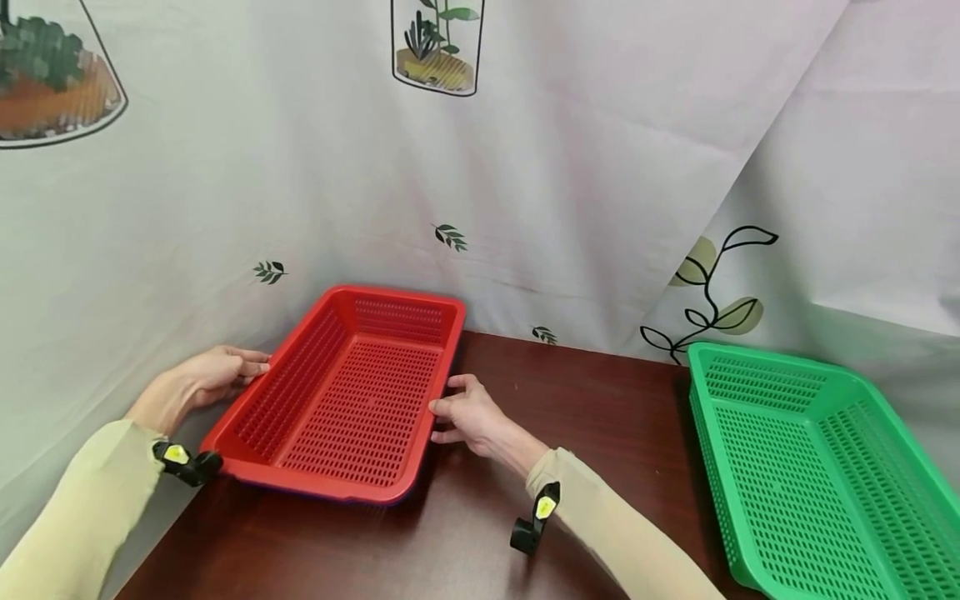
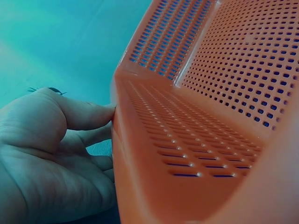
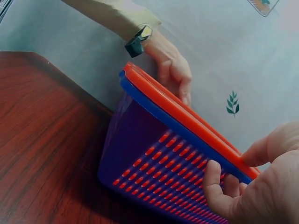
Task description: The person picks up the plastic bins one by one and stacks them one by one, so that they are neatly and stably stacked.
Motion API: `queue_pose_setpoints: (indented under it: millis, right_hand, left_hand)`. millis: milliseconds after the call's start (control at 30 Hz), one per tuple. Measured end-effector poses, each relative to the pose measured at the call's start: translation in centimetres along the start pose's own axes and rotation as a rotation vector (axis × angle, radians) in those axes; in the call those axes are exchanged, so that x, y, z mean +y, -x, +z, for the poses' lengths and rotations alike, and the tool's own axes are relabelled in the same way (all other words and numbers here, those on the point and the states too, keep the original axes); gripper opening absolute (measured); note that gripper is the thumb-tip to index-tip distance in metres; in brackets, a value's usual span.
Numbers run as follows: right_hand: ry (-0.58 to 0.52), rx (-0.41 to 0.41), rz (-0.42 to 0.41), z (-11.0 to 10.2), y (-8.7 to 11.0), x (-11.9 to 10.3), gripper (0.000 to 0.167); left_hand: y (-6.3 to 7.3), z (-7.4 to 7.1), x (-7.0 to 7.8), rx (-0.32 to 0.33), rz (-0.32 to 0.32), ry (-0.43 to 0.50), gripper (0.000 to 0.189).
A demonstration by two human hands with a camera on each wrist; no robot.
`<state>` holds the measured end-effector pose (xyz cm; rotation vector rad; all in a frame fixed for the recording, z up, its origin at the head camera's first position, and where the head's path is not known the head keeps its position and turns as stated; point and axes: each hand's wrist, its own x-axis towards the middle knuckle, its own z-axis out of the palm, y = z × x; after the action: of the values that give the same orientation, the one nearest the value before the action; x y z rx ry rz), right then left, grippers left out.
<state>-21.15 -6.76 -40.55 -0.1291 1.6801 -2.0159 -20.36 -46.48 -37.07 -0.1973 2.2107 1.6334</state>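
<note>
A red plastic basket (image 1: 367,400) with slotted sides and a perforated bottom stands at the back left of the table, holding nothing. It is nested inside a blue basket (image 3: 135,121) of like shape, whose rim shows just under the red one in the right wrist view. My left hand (image 1: 206,379) pinches the long left rim, thumb on the red edge and fingers against the outer side. On the opposite long side my right hand (image 1: 476,421) has its thumb on the red rim and its curled fingers below the blue rim.
A green perforated basket (image 1: 776,487) stands at the right side of the dark reddish wooden table (image 1: 585,408). A pale printed cloth (image 1: 570,183) hangs behind the table and down its left side, close to my left arm.
</note>
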Motion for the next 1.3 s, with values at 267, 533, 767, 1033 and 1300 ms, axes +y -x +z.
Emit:
queue_pose_setpoints:
  millis: [267,533,767,1033,1300]
  right_hand:
    - [0.010,0.007,0.007,-0.6,0.4,0.2,0.048]
    - [0.011,0.001,-0.010,-2.2,1.6,0.3,0.048]
    - [0.022,-0.011,-0.041,-4.0,2.5,-0.2,0.047]
    - [0.051,-0.012,-0.057,-5.8,3.7,-0.9,0.046]
    - [0.084,-0.016,-0.076,-7.8,4.9,-1.8,0.047]
  left_hand:
    - [0.3,0.5,0.3,-0.015,0.011,0.009,0.064]
    - [0.2,2.0,1.0,-0.029,0.012,0.005,0.061]
    - [0.0,3.6,1.9,-0.069,0.053,-0.015,0.062]
    - [0.1,5.3,2.5,-0.085,0.080,-0.030,0.062]
    - [0.3,7.8,2.9,-0.068,0.111,0.004,0.059]
